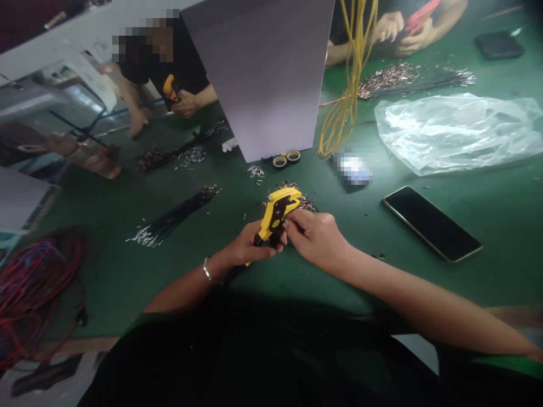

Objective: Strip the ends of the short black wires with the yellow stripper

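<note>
Green covers the wide surface (509, 237) under both arms. The left hand (254, 240) wraps around a yellow hand tool (278, 212), tilting its head rightward, probably to meet the right hand (316, 229), whose fingers pinch narrowly beside it; what they hold, I cannot tell. Just behind lies a pile of small bits (307, 202). Farther left, black wires (178, 215) lie bundled, presumably for order; a phone (432, 223) rests well apart, seemingly clear of both elbows.

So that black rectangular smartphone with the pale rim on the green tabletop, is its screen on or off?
Off, it seems: the black rectangular smartphone shows a dark face throughout, with no lit icons or text.
</note>
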Motion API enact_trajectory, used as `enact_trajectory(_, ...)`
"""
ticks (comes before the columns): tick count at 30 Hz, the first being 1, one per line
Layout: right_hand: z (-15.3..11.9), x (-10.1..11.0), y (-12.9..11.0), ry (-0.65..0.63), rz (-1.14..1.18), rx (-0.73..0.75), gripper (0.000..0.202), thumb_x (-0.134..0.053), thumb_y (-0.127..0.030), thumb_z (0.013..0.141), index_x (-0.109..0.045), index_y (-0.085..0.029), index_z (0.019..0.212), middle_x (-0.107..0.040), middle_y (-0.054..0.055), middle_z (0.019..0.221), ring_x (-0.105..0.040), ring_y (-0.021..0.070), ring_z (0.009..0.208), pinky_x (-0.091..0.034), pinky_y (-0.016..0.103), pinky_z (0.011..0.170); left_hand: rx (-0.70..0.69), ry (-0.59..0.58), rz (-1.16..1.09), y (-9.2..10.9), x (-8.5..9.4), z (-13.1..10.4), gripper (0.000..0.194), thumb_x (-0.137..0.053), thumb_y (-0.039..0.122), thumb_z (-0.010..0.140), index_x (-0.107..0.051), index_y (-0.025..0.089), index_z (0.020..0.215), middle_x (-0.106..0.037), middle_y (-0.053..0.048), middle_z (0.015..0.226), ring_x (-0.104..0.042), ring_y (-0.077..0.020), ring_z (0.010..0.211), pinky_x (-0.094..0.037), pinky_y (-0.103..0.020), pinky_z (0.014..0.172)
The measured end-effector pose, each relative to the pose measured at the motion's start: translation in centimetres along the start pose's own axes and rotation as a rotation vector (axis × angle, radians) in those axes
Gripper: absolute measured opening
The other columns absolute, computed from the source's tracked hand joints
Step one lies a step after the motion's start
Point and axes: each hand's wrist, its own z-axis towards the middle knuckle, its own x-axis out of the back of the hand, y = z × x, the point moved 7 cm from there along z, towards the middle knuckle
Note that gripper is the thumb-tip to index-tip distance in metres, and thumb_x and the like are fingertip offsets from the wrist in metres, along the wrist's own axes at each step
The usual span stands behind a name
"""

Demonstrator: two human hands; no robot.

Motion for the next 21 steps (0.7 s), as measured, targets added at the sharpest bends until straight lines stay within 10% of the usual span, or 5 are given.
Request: enact_trajectory(21, -0.2, -0.9, 0.5, -0.107, -0.114, 0.015, 0.020, -0.039, -0.020, 0.092, -0.051, -0.019, 0.076, -0.060, 0.005, 0.062, -0.049, 0.0137, 0.052, -0.033, 0.029, 0.056, 0.005, 0.057, 0.102, -0.7, 0.2, -0.4, 0.023, -0.069, 0.024, 0.082, -0.058, 0.014, 0.100, -0.064, -0.004, 0.083, -0.060, -0.0140, 0.071, -0.051, -0.029, 0.069)
